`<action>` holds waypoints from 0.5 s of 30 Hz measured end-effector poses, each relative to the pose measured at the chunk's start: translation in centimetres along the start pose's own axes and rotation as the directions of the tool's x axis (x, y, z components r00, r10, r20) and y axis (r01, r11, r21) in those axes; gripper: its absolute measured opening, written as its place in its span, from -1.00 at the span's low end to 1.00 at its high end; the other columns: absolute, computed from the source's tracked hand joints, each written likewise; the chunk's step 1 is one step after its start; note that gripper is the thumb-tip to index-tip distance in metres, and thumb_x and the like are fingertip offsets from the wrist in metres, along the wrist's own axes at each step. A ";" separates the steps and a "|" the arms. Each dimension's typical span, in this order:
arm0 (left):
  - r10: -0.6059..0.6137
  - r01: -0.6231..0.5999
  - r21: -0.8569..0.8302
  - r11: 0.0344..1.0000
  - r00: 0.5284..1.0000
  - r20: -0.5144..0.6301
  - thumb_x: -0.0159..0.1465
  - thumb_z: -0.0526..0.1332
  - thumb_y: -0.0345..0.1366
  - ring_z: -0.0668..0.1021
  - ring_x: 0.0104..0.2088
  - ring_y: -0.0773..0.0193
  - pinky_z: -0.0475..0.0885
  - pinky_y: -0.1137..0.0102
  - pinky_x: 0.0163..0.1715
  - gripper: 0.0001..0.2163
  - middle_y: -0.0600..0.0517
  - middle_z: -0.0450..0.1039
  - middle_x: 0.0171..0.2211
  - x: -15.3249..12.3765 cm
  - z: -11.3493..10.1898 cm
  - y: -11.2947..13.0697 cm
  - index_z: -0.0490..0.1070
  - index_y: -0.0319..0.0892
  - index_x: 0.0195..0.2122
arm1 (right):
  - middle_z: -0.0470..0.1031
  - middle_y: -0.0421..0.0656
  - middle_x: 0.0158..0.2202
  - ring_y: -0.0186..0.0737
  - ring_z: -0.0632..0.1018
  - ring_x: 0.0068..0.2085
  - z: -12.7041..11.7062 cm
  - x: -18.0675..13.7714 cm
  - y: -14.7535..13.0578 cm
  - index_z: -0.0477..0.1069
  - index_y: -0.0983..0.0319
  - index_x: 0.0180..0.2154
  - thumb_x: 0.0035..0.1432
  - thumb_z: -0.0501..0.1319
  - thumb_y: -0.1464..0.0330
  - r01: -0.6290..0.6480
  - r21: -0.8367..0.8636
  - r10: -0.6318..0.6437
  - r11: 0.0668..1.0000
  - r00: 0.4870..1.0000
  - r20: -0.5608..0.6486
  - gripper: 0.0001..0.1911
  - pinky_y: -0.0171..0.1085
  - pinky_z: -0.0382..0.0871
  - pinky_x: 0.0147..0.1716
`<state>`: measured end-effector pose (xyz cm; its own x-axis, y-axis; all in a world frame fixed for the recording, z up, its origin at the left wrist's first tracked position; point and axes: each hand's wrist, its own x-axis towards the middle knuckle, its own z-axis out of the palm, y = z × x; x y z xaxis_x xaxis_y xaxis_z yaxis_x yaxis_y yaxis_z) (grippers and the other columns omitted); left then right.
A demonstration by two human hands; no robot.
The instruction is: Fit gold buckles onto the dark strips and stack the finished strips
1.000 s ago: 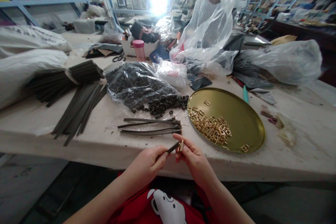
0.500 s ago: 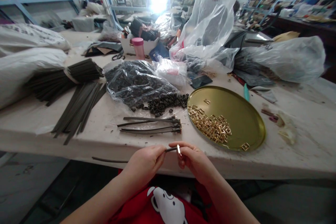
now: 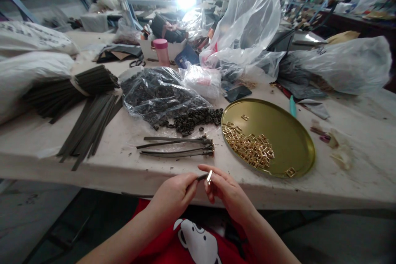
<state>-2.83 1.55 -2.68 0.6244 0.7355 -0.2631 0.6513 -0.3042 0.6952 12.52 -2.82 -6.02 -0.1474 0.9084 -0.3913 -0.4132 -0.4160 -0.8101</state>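
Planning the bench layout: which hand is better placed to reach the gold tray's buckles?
Probably the right hand, though it holds a buckle: the gold tray lies on its side, while the left hand pinches the dark strap.

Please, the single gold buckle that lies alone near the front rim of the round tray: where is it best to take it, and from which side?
Pinch the lone buckle across its two outer bars, coming from straight above. It seems to lie flat, apart from the pile, and the rim of the tray beside it would likely hinder a sideways slide.
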 end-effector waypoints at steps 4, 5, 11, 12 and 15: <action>0.046 -0.047 -0.050 0.998 0.999 -0.030 0.30 -0.08 -0.30 0.46 -0.31 0.27 0.26 0.46 -0.32 -0.77 0.03 0.44 -0.33 0.2 0.5 -0.4 0.36 -0.17 -0.28 | 0.24 -0.31 -0.60 -0.46 0.27 -0.62 0.1 0.4 0.4 0.29 0.30 -0.06 0.06 0.16 0.24 -0.007 0.060 0.004 0.998 0.998 0.057 -0.58 -0.42 0.13 -0.63; 0.064 -0.066 -0.058 0.996 0.997 -0.035 0.31 -0.09 -0.30 0.46 -0.30 0.28 0.27 0.46 -0.30 -0.76 0.04 0.45 -0.31 0.2 0.5 -0.6 0.36 -0.16 -0.26 | 0.23 -0.32 -0.61 -0.46 0.26 -0.63 0.1 0.5 0.5 0.28 0.30 -0.05 0.07 0.16 0.24 -0.027 0.082 0.020 0.996 0.996 0.083 -0.58 -0.42 0.12 -0.64; 0.098 -0.099 -0.060 0.993 0.995 -0.005 0.31 -0.08 -0.29 0.44 -0.33 0.31 0.28 0.48 -0.30 -0.75 0.05 0.43 -0.36 0.0 0.5 -1.2 0.37 -0.17 -0.32 | 0.24 -0.33 -0.62 -0.44 0.26 -0.61 0.4 0.3 0.3 0.06 0.27 0.07 0.15 0.08 0.18 0.082 -0.073 -0.074 0.994 0.992 0.101 -0.49 -0.41 0.13 -0.60; 0.091 -0.091 -0.058 0.994 0.996 -0.002 0.31 -0.08 -0.29 0.44 -0.35 0.31 0.28 0.49 -0.32 -0.74 0.05 0.42 -0.38 -0.1 0.5 -1.2 0.37 -0.18 -0.34 | 0.23 -0.35 -0.64 -0.45 0.25 -0.62 0.4 0.3 0.4 0.06 0.28 0.06 0.16 0.08 0.17 0.101 -0.112 -0.090 0.989 0.991 0.096 -0.49 -0.41 0.11 -0.59; 0.083 -0.083 -0.049 0.995 0.997 -0.003 0.31 -0.08 -0.30 0.44 -0.35 0.30 0.29 0.49 -0.34 -0.75 0.04 0.41 -0.38 -0.1 0.4 -1.0 0.37 -0.18 -0.35 | 0.18 -0.37 -0.66 -0.45 0.21 -0.63 0.3 0.4 0.5 0.10 0.27 0.02 0.15 0.08 0.16 0.112 -0.156 -0.101 0.981 0.992 0.076 -0.52 -0.42 0.06 -0.62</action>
<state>-3.34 1.52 -3.58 0.6750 0.7096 -0.2021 0.5748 -0.3341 0.7470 11.97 -2.69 -6.46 -0.1725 0.9464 -0.2731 -0.2817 -0.3131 -0.9070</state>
